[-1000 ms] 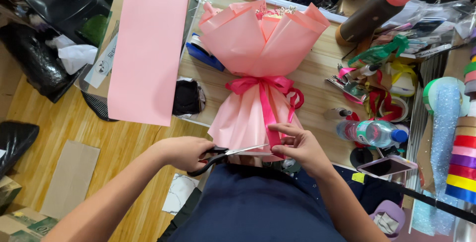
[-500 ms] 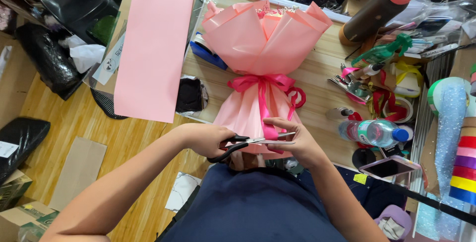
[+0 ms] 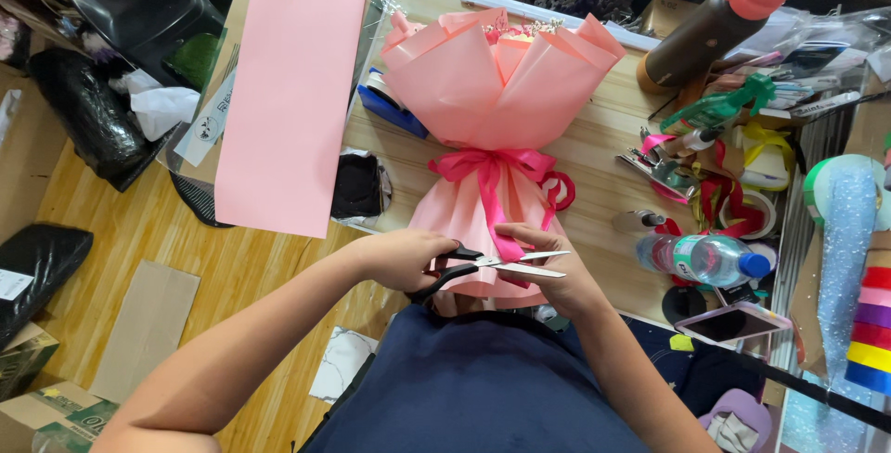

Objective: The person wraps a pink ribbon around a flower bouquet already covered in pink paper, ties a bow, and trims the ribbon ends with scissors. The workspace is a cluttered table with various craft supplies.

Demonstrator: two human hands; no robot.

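Observation:
A bouquet wrapped in pink paper (image 3: 501, 82) lies on the wooden table (image 3: 603, 174), tied at the waist with a darker pink ribbon bow (image 3: 492, 167). My left hand (image 3: 399, 260) grips black-handled scissors (image 3: 492, 265), whose blades are parted around a hanging ribbon tail (image 3: 497, 230). My right hand (image 3: 548, 263) pinches the end of that ribbon tail just beside the blades, at the bottom of the wrap near the table's front edge.
A stack of pink paper sheets (image 3: 292, 105) lies left of the table. A brown bottle with pink cap (image 3: 710, 26), ribbons and tools (image 3: 705, 165), a water bottle (image 3: 710, 260), a phone (image 3: 733, 321) and tape rolls (image 3: 872, 323) crowd the right side. Black bags and cardboard lie on the floor.
My left hand has brought the scissors up from the table edge to the ribbon tail, and the blades now straddle it while my right hand holds the tail taut.

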